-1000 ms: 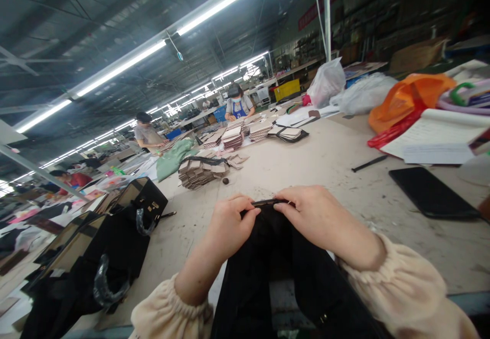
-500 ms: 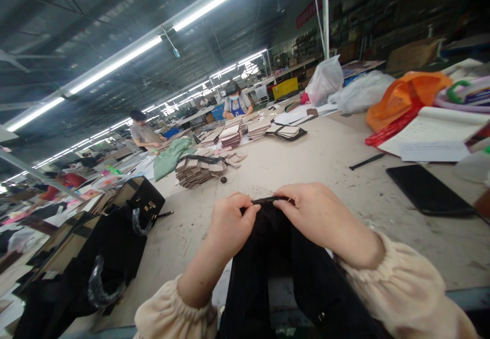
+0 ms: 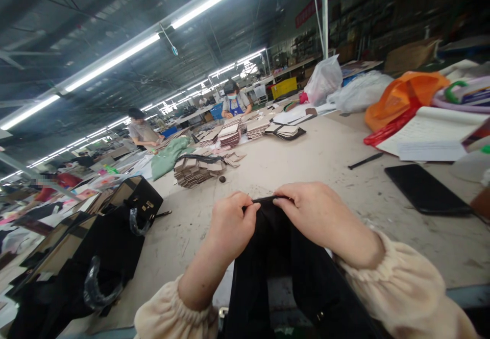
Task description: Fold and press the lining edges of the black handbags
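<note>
At the table's near edge, the left hand point(image 3: 229, 226) and right hand point(image 3: 317, 216) each pinch the top rim of a soft black bag point(image 3: 275, 272), grips clamped on it. Flat card stacks point(image 3: 197, 168) lie toward the far edge, a dark slab point(image 3: 426, 188) at right on the scuffed table point(image 3: 306, 160).

Bag point(image 3: 268, 257) before person on table point(image 3: 314, 160), handbags point(image 3: 115, 226) left, tablet point(image 3: 426, 190) right

My left hand point(image 3: 229, 226) and right hand point(image 3: 317, 216) pinch the top edge of a black bag point(image 3: 275, 267) on the table point(image 3: 306, 160). Black phone point(image 3: 426, 188) lies to my right; more bags point(image 3: 111, 237) stand to my left.
</note>
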{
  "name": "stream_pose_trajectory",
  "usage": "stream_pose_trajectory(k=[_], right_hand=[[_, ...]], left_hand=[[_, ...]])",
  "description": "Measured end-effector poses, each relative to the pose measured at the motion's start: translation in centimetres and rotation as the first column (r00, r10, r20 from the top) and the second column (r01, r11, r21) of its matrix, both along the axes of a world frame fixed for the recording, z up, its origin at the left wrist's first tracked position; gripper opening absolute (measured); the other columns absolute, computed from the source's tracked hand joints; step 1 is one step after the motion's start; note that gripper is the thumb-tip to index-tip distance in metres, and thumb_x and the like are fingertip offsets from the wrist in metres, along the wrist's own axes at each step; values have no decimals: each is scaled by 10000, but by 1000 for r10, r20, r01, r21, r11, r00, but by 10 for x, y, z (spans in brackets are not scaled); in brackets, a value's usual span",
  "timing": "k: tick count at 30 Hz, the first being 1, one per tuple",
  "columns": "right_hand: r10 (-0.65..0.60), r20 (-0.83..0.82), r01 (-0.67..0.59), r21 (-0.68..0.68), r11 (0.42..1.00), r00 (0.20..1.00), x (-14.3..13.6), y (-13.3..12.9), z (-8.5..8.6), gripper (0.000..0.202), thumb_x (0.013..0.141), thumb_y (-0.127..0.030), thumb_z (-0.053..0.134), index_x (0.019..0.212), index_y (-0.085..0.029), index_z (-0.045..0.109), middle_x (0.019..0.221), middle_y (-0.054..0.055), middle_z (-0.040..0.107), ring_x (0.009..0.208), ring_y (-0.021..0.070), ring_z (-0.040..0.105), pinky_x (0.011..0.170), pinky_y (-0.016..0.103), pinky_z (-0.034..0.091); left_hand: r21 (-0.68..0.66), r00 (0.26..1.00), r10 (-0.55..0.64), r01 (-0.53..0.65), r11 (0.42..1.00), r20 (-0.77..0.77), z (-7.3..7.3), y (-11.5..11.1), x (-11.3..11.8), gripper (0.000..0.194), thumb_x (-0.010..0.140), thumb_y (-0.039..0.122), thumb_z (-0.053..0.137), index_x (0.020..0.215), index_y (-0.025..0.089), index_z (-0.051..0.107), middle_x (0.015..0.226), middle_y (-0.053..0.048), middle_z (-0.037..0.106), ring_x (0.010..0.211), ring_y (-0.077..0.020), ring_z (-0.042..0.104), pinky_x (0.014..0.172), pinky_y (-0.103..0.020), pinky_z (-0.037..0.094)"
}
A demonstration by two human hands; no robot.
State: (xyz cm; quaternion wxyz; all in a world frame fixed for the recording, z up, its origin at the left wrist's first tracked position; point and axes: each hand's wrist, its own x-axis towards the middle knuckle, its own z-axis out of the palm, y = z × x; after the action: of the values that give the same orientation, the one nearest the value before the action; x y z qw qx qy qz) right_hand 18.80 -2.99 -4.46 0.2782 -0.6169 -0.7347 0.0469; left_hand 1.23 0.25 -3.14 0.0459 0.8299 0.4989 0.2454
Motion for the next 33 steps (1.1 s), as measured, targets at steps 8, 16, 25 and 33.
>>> stream_pose_trajectory(k=[8,16,25,33], right_hand=[[-21,20,21,14,1000,1000,0,2,-1,246,881,-298,460,846,-276,702,838,2,724,758,173,642,649,286,366],[-71,64,71,8,997,995,-2,1,1,238,870,-307,471,810,-267,698,819,16,720,743,185,638,629,292,367],[11,96,-10,-14,1000,995,-1,2,1,212,862,-366,495,885,-297,694,798,4,718,729,186,637,615,290,361],[-17,119,20,-26,999,993,0,4,2,269,882,-360,462,764,-281,690,775,8,714,703,184,628,595,302,334]], left_hand=[[19,1000,22,-22,1000,-16,0,-2,2,171,791,215,578,627,171,594,677,-6,625,668,-140,569,635,-257,394],[45,998,26,-23,999,-54,1,0,5,171,789,206,576,621,175,582,657,-8,618,639,-142,561,601,-255,376],[17,999,-17,17,1000,-30,-2,3,-2,153,787,184,585,634,172,584,670,2,620,646,-128,555,609,-250,381],[-35,999,7,-6,999,40,1,1,-1,130,756,187,624,628,178,602,671,8,642,659,-130,580,633,-253,412]])
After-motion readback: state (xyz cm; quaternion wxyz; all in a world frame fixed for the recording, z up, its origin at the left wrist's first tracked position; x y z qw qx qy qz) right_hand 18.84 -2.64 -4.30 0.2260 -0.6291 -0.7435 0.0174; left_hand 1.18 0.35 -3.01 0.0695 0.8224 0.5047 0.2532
